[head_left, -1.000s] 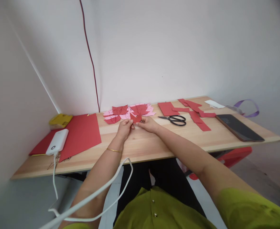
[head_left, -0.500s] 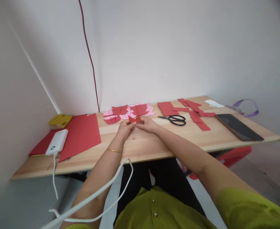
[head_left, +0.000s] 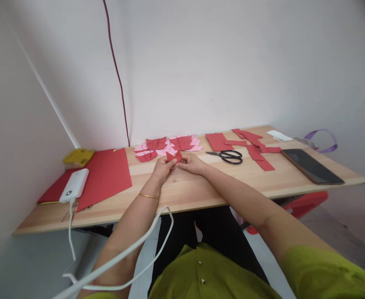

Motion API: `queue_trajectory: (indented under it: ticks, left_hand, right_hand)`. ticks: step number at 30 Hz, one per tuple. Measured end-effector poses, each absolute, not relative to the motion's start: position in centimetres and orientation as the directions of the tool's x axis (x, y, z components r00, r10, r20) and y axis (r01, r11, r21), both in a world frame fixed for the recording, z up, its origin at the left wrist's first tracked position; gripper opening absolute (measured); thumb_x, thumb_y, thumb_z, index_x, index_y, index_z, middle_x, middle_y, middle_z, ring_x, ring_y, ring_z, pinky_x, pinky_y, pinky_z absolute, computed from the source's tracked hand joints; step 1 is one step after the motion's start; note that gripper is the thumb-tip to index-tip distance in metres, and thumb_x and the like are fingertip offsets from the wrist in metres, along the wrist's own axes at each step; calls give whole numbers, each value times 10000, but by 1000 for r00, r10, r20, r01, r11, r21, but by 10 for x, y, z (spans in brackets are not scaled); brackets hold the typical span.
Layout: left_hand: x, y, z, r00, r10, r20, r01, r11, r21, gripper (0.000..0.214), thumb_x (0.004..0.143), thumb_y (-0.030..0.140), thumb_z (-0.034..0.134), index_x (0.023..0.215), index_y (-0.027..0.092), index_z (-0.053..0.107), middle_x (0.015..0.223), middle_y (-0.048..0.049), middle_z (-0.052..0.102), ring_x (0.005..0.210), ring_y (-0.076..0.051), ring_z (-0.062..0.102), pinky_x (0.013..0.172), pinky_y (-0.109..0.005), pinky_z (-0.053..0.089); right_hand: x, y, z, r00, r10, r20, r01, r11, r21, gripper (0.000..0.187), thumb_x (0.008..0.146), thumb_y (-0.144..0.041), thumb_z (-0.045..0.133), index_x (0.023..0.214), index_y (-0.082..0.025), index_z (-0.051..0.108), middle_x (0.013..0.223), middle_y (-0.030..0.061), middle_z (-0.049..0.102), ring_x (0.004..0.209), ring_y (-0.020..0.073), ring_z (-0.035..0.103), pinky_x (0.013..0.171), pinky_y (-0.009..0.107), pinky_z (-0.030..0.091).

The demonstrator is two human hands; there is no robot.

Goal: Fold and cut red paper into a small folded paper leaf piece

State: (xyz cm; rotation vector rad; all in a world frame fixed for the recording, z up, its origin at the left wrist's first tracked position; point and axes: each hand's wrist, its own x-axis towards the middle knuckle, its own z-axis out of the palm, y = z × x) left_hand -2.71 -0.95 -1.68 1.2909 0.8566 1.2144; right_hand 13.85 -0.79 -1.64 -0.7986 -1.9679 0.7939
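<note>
Wooden table, bare plank near its front edge; red sheet far left under a white power bank; dark tablet far right; folded pink-red pile behind the hands; black scissors just right; left hand and right hand pinch a small folded red piece mid-table.

No legible text, label, brand, number or sign anywhere. Blank face on the white rectangular power bank at 9 o'clock; dark, unlit screen on the black flat phone at 3 o'clock; markings on the yellow box too blurred to read.
</note>
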Motion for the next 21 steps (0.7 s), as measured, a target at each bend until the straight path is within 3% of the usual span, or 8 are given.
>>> queue_trajectory:
  ticks: [14, 21]
  left_hand:
    - [-27, -9, -16, 200, 970, 136, -156, -105, 982, 288, 584, 352, 782, 661, 121, 628, 536, 27, 539, 501, -70, 420, 547, -232, 379]
    - [-27, -10, -15, 194, 969, 152, -145, -125, 981, 281, 593, 357, 777, 649, 126, 627, 525, 29, 529, 500, -74, 417, 538, -234, 363]
  right_hand:
    - [140, -5, -15, -396, 818, 417, 111, 493, -863, 214, 779, -336, 587, 868, -145, 625, 847, 23, 651, 759, 144, 563, 708, 264, 446]
    - [142, -6, -14, -389, 862, 325, 140, 404, -904, 312, 853, -432, 492, 733, -160, 588, 655, -2, 589, 583, 104, 504, 598, 235, 434]
